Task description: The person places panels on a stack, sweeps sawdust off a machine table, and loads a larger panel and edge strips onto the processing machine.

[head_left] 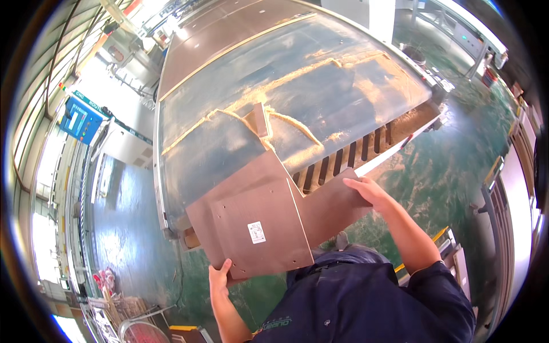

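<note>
Several brown boards, at least partly overlapping, are held in front of me at the near edge of a machine bed. The top board [274,228] has small drilled holes and a white label [257,232]. My left hand [218,277] grips the near left corner, thumb on top and fingers hidden underneath. Out to the right, my right hand [367,191] is closed on the end of a lower brown board [331,208], thumb above it. Another board [246,177] shows beneath the top one, reaching over the bed. Whether the boards are joined I cannot tell.
Sawdust ridges [294,77] cross the blue-grey machine bed [217,148], where a small brown offcut [261,120] lies. A slotted trough [343,157] runs along its near edge. A blue control panel [83,119] stands left; stacked boards [503,240] lean at right.
</note>
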Available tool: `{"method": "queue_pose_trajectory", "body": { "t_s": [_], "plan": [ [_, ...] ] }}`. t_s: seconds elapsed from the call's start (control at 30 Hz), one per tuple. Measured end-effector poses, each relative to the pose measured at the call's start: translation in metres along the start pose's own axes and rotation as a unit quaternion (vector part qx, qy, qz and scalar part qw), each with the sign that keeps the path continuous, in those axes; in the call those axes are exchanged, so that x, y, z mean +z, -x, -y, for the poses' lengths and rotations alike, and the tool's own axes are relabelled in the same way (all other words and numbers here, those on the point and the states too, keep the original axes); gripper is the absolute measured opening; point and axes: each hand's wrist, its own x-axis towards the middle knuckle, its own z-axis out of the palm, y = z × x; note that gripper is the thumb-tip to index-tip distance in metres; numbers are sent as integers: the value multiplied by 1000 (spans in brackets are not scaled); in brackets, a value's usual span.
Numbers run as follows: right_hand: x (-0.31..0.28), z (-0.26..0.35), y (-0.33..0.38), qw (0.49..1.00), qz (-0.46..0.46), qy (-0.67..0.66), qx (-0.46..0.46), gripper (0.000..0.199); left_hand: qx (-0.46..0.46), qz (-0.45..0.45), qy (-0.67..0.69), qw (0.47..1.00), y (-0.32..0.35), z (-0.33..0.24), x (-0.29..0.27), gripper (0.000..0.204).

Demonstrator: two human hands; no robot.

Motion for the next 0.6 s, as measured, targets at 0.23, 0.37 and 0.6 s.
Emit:
{"method": "queue_pose_trajectory", "body": {
  "t_s": [0.23,0.37,0.6],
  "plan": [
    [35,-18,47,967,-245,69,-5,64,35,-23,47,998,-3,31,-10,64],
    [48,-33,76,954,-295,55,9,59,48,-12,20,999,-2,29,-17,66],
    [39,-54,119,923,-384,31,18,51,98,43,20,994,-4,-16,-5,74]
  ]
}}
